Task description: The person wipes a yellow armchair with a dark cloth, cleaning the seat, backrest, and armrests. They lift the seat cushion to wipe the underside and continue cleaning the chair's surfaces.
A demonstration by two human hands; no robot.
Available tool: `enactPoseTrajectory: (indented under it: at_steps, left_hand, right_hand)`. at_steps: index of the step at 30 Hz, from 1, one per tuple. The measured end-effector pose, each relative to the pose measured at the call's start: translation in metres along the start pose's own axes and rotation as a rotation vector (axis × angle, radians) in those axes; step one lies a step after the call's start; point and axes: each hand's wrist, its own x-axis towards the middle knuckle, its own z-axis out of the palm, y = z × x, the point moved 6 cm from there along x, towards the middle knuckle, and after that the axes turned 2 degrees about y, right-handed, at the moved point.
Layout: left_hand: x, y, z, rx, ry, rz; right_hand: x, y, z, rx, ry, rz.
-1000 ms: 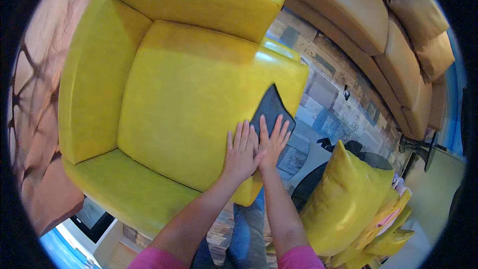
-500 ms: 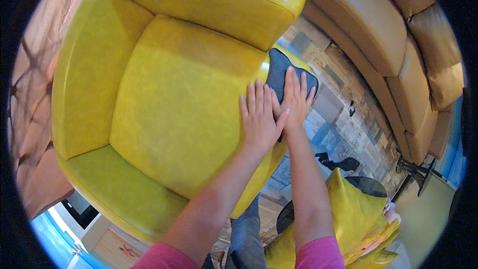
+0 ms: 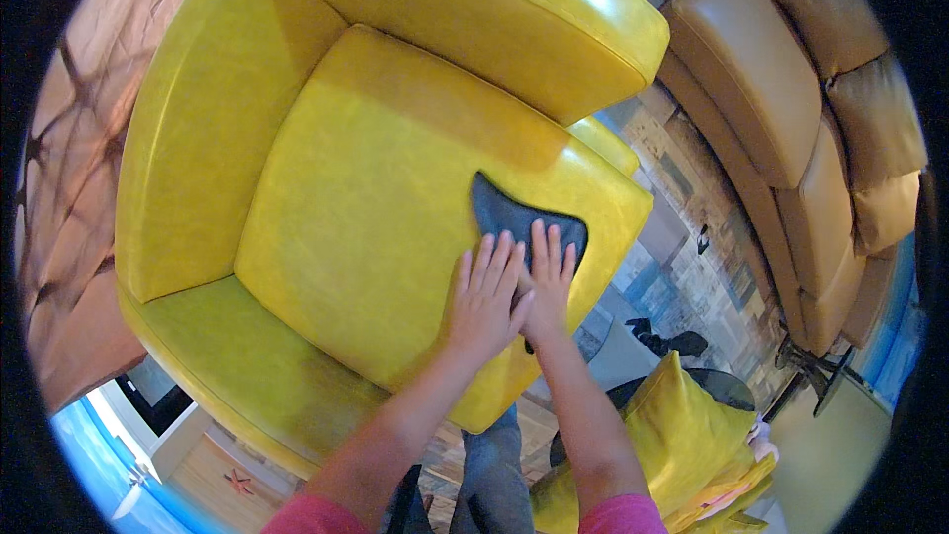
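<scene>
Both my hands lie flat, fingers spread, grasping nothing. My right hand [image 3: 547, 287] presses the dark grey cloth [image 3: 519, 218] on the yellow leather armchair seat cushion [image 3: 376, 208]; my left hand [image 3: 481, 302] rests just beside the cloth.

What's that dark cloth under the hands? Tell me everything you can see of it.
The dark cloth is blue-grey, soft and thin-looking, spread flat in an uneven shape with a pointed corner. It lies on the yellow seat cushion near its front right corner. The right hand presses flat on it; the left hand rests beside, at its edge.
</scene>
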Motion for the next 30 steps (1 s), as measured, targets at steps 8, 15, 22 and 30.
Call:
enactPoseTrajectory:
  at_steps: [8,15,22,30]
  left_hand:
    - [0.102,-0.013,-0.008,0.079,0.138,0.025]
    - [-0.003,-0.037,0.0,0.081,0.007,-0.143]
    - [-0.146,-0.05,0.0,0.109,-0.074,-0.399]
    - [-0.073,-0.041,-0.014,0.048,-0.022,-0.358]
  right_hand:
    - [0.095,0.024,-0.029,-0.146,0.142,0.078]
    - [0.025,-0.029,-0.003,-0.097,-0.002,0.001]
    - [-0.081,-0.097,0.031,0.034,-0.203,-0.107]
    - [-0.034,-0.066,0.019,-0.028,-0.075,-0.147]
